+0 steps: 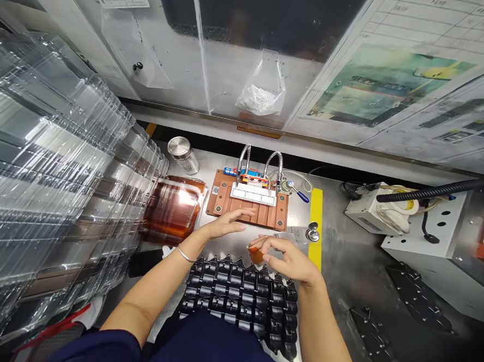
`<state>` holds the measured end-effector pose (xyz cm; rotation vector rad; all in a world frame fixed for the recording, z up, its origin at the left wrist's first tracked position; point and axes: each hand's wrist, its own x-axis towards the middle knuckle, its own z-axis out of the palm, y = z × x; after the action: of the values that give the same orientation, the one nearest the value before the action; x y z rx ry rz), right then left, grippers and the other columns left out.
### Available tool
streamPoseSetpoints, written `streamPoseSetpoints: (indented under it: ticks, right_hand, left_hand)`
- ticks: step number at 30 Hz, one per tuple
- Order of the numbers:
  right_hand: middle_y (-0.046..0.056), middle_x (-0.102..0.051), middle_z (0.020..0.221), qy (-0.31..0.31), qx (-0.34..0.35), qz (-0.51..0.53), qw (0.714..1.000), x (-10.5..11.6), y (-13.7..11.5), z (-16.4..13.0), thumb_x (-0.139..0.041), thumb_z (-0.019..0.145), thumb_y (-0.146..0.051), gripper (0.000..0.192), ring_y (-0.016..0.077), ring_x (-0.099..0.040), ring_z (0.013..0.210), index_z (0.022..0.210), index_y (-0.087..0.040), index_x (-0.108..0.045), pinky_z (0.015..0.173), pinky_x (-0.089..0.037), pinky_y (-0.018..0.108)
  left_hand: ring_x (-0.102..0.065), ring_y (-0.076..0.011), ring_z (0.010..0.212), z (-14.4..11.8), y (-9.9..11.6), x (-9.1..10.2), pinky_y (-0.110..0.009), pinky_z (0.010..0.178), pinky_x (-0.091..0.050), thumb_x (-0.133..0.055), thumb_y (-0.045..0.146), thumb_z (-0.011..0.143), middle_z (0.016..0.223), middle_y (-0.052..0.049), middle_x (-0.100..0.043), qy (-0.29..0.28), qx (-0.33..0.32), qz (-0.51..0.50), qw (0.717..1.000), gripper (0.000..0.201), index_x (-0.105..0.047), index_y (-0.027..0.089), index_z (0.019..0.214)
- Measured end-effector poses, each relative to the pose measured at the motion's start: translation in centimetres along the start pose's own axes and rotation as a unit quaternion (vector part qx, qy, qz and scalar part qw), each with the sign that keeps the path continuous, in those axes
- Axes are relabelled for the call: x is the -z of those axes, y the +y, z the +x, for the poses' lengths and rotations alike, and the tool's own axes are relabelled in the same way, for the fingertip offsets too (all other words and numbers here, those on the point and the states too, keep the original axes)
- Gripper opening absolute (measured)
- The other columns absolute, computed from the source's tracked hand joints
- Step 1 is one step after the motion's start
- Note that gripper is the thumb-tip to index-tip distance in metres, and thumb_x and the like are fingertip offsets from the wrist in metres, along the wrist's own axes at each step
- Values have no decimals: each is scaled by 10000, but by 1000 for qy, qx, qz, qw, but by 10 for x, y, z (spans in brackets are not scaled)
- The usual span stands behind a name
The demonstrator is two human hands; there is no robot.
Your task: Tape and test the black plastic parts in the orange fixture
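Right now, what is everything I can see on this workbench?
clear plastic trays: a tall stack, transparent, far left
amber sheets: a stack, orange-brown, beside the clear trays
metal-lidded jar: one, silver and clear, behind the amber sheets
fixture plate: one, reddish-brown with a white strip, bench centre
goosenecks: two, silver, arching over the fixture plate
yellow tape: one strip, right of the fixture plate
black tray: one, black moulded pockets, nearest the person
white box: one, white with holes, right side
plastic bag: one, clear, hanging on the back wall
left hand: flat, fingers on the fixture plate's front edge
right hand: pinching a small orange piece above the black tray
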<state>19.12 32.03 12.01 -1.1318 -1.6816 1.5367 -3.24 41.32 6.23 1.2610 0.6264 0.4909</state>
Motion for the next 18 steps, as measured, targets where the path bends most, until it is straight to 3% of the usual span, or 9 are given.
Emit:
streamPoseSetpoints:
  ticks: [1,3,5,7,9,11,14,18]
  right_hand:
    - [83,-665,960,2,-4,21,1000,2,2,-1,-569,821,-278,113,219,-594,1010,756,-185,-560,914,-449,372]
    - [68,-654,849,34,-32,71,996,7,18,-1,-591,797,-322,162,204,-605,889,731,-183,-543,819,-469,342]
    - [30,-597,686,45,-78,118,989,12,47,2,-628,740,-356,212,159,-560,680,684,-176,-530,661,-449,284]
    - [-7,-521,587,37,-124,142,981,12,77,8,-645,682,-359,228,114,-463,551,646,-170,-525,564,-384,245]
    - [-14,-504,581,61,-150,135,978,10,100,15,-644,647,-349,216,104,-431,541,639,-166,-529,556,-357,236]
    - [-8,-514,606,113,-154,111,975,7,113,22,-636,633,-350,212,109,-443,569,639,-167,-529,578,-354,238]
    - [-13,-501,606,160,-148,97,971,6,121,27,-624,643,-368,224,112,-442,578,635,-174,-514,594,-351,242]
    - [-14,-499,607,181,-147,106,967,11,124,29,-627,642,-384,236,111,-427,576,642,-176,-517,585,-336,240]
  left_hand:
    - [-468,-240,1242,1,0,-2,-389,1063,-345,-622,416,792,1309,-109,-534,30,6,39,999,401,-599,203,1131]
    - [-512,-247,1182,2,-4,-1,-405,1026,-382,-593,420,807,1247,-129,-564,167,33,146,975,412,-571,181,1142]
    - [-471,-284,1230,0,-14,3,-427,1036,-366,-638,417,771,1288,-167,-524,307,67,260,913,544,-502,150,1225]
    - [-413,-323,1291,-1,-27,10,-441,1046,-348,-631,428,778,1362,-223,-449,370,126,332,858,669,-406,102,1317]
    - [-466,-337,1250,0,-40,15,-441,992,-393,-489,458,867,1346,-255,-463,387,197,337,836,621,-372,71,1338]
    - [-560,-328,1146,4,-49,19,-415,905,-446,-332,477,925,1241,-241,-560,383,237,316,835,541,-435,81,1279]
    - [-633,-313,1001,13,-57,22,-374,802,-473,-248,522,934,1035,-199,-661,385,248,316,831,527,-538,115,1101]
    - [-662,-295,876,22,-58,27,-347,714,-471,-237,523,938,913,-176,-680,380,257,357,814,503,-556,135,984]
